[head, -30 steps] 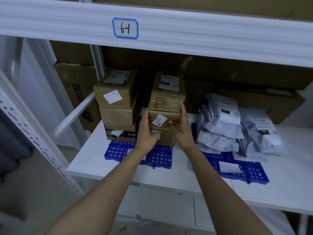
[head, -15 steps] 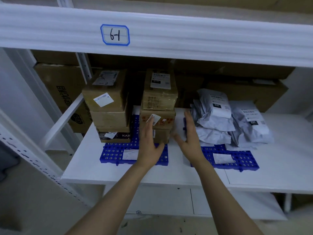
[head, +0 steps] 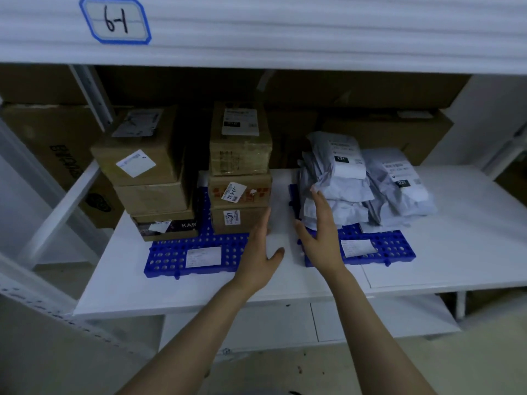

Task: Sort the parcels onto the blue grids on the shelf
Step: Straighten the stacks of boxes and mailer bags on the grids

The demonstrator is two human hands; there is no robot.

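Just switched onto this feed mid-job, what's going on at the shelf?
A person is sorting parcels; both hands are open and empty. The left hand hovers by the cardboard boxes stacked on the left blue grid. The right hand is at the edge of the grey mailer bags piled on the right blue grid.

boxes (head: 239, 169) stacked on left grid (head: 182, 256), mailer bags (head: 356, 181) on right grid (head: 390, 246)
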